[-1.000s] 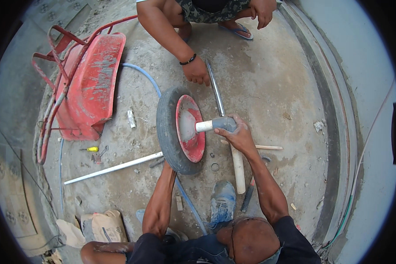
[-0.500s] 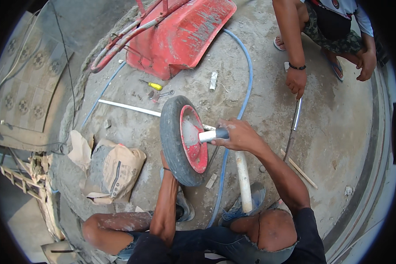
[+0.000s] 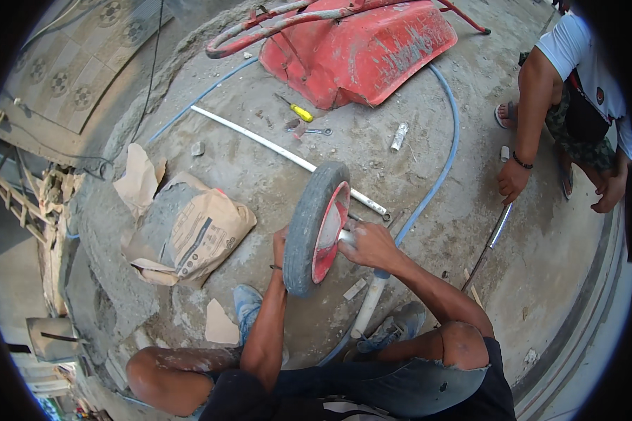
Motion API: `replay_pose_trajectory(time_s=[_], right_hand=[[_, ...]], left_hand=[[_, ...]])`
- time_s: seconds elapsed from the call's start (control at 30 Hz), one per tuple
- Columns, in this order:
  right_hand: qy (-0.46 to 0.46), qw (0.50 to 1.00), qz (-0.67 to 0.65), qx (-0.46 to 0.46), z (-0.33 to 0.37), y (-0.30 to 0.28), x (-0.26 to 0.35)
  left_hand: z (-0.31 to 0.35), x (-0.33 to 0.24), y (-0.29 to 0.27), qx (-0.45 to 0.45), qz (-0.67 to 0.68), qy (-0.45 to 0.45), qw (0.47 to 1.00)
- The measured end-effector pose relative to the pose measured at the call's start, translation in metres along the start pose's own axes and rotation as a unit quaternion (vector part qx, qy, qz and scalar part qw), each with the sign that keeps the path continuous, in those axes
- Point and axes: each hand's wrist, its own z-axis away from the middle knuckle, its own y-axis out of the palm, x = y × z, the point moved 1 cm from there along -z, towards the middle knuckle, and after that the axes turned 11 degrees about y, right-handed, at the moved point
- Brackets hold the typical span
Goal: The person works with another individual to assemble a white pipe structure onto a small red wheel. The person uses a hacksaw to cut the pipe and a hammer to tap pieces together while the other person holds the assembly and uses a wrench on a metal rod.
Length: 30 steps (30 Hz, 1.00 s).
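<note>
I hold a wheelbarrow wheel (image 3: 307, 235) upright between my hands, its black tyre facing left and its red, dusty rim facing right. My left hand (image 3: 281, 247) is against the tyre's left side, its fingers mostly hidden behind the rubber. My right hand (image 3: 371, 244) is closed round a short white pipe (image 3: 345, 238) that sticks out of the hub. Below that hand, a thicker white pipe (image 3: 365, 312) with a grey upper end slants beside my right shoe. Behind the wheel, a long thin white pipe (image 3: 260, 146) lies on the ground.
A red wheelbarrow (image 3: 372, 59) lies overturned at the back. A yellow screwdriver (image 3: 301, 113), a wrench (image 3: 321, 131) and a blue hose (image 3: 448, 158) lie nearby. An opened paper bag (image 3: 214, 228) stands left. At right, another person's hand (image 3: 514, 181) touches a silver-ended rod (image 3: 500, 226).
My right hand has moved in closer to the hub, and the pipe's dark end no longer shows there. The view has shifted, so the surroundings sit further right. Both hands stay on the wheel assembly.
</note>
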Motion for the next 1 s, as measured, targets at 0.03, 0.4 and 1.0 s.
replay_pose_trajectory(time_s=[0.03,0.4,1.0], right_hand=[[0.009,1.000,-0.011,-0.007,0.004,-0.005,0.000],[0.044,0.999,-0.002,-0.002,0.026,0.023,-0.024],[0.044,0.997,0.011,-0.058,0.040,0.046,0.012]], left_hand=[[0.001,-0.003,0.008,-0.008,0.009,-0.001,1.000],[0.037,-0.026,0.033,-0.050,-0.051,-0.091,0.993],[0.054,-0.021,-0.009,-0.008,-0.062,-0.029,0.998]])
